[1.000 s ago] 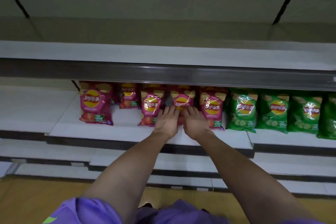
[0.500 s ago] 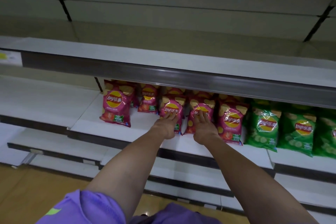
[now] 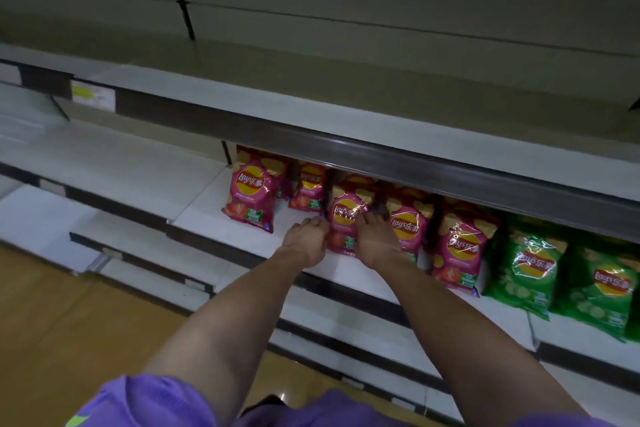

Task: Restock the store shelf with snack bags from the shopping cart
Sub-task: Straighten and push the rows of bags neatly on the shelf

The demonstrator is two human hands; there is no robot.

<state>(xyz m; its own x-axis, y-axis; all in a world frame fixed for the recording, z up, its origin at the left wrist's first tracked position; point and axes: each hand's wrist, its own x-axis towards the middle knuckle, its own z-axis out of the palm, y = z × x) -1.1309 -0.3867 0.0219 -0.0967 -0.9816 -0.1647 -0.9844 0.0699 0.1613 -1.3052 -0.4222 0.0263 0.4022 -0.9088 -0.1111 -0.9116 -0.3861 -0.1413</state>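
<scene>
Both hands clamp one pink Lay's bag (image 3: 346, 218) standing on the shelf (image 3: 214, 218): left hand (image 3: 308, 243) at its nine o'clock edge, right hand (image 3: 375, 244) at three o'clock. Pink bags and green Lay's bags (image 3: 530, 270) fill the three o'clock side; the nine o'clock stretch lies bare, so much restocking remains.

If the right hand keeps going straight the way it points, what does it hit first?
Probably the red bag behind its fingertips: the right hand grips the front red bag's edge and points into the shelf. Depth there is unclear.

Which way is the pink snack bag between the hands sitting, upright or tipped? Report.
Upright: pink snack bag stands on its bottom edge, logo facing outward, left hand and right hand gripping its sides.
</scene>
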